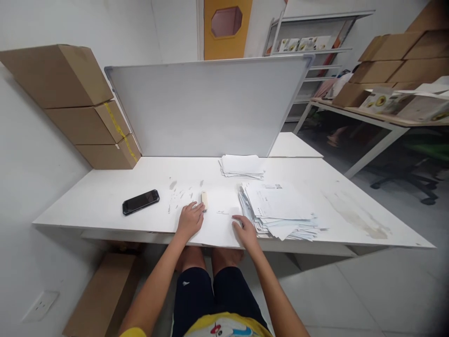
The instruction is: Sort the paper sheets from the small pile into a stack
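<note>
Lying lengthwise away from me, the small cream object (204, 198) meets my nearer left fingers (200, 207) on its left, grip untellable; my right fingers (241, 218), loosely parted, rest to its right.

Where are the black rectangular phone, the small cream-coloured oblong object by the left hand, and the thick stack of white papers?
Black rectangular phone (141, 202): head view, middle of its upper face.
Small cream-coloured oblong object (204, 198): head view, upper face.
Thick stack of white papers (284, 201): head view, top sheet.
</note>
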A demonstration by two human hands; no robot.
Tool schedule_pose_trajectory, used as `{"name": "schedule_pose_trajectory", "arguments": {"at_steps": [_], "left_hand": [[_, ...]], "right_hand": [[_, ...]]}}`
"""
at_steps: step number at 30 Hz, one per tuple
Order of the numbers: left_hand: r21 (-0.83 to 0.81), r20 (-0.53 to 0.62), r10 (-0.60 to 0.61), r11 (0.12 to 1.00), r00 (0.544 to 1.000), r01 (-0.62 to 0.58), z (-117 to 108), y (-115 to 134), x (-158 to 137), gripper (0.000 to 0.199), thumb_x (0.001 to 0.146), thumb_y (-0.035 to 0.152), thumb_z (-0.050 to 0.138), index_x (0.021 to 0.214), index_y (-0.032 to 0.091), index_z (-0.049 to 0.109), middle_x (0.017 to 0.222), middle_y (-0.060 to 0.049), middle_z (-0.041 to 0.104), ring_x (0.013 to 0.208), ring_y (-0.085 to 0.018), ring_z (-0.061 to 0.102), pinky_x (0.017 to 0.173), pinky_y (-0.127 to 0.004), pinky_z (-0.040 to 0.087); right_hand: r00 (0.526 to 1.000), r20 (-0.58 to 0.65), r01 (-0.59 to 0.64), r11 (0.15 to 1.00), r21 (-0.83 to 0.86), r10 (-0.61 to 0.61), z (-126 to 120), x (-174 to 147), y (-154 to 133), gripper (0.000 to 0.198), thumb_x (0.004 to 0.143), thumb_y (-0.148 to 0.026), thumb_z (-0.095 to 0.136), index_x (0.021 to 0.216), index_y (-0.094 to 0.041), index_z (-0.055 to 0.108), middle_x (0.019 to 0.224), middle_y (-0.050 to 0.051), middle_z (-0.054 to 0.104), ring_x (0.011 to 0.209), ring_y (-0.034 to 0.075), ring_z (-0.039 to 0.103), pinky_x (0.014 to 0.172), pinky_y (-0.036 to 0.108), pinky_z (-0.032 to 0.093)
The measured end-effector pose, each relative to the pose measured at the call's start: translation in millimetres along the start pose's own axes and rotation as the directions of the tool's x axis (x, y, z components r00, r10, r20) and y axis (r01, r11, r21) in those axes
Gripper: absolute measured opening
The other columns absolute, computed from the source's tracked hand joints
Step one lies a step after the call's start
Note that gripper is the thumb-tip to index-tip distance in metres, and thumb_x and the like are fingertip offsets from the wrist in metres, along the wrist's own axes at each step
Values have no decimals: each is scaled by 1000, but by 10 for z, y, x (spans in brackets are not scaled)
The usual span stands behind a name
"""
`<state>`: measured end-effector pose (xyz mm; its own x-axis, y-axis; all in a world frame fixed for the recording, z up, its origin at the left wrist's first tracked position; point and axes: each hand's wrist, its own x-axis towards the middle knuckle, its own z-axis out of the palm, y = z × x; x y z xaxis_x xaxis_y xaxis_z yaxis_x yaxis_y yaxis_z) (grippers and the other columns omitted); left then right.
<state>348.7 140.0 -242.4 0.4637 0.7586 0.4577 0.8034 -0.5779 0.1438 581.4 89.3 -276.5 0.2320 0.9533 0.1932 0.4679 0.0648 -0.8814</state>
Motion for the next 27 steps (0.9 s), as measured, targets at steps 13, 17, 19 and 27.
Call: {"name": "schedule_pose_trajectory", "arguments": {"at_steps": [13, 17, 19, 27], "left_hand": [[-40, 58, -124, 991, 991, 127, -70, 72, 30, 46, 92, 24, 35, 135, 17, 49, 137, -8, 54, 127, -23, 49, 107, -44, 40], [-86, 26, -154, 984, 988, 156, -15, -44, 29, 48, 94, 26, 31, 139, 17, 44, 140, -8, 52, 132, -21, 44, 110, -42, 39], [-97, 21, -177, 979, 984, 178, 28, -91, 40, 47, 95, 27, 29, 138, 18, 45, 138, -8, 53, 131, -21, 45, 110, -42, 38], [107, 32, -520, 851, 854, 514, 185, -86, 89, 63, 95, 40, 31, 149, 10, 21, 154, -18, 26, 145, -34, 9, 111, -62, 17]], "right_hand": [[963, 167, 228, 969, -100, -209, -235, 15, -400, 35, 82, -15, 37, 106, -25, 61, 104, 5, 62, 97, 21, 59, 84, 33, 46], [978, 118, 192, 955, -224, -169, -866, 475, -51, 31, 79, -21, 45, 103, -27, 64, 110, 4, 63, 109, 24, 55, 92, 36, 43], [989, 22, 146, 946, -288, -146, -1282, 743, 161, 31, 79, -23, 46, 104, -27, 64, 112, 5, 63, 107, 24, 56, 91, 35, 43], [998, 67, 40, 752, -658, 6, -1905, 1295, 522, 34, 69, -12, 46, 93, -21, 69, 104, 8, 68, 102, 26, 59, 87, 37, 45]]}}
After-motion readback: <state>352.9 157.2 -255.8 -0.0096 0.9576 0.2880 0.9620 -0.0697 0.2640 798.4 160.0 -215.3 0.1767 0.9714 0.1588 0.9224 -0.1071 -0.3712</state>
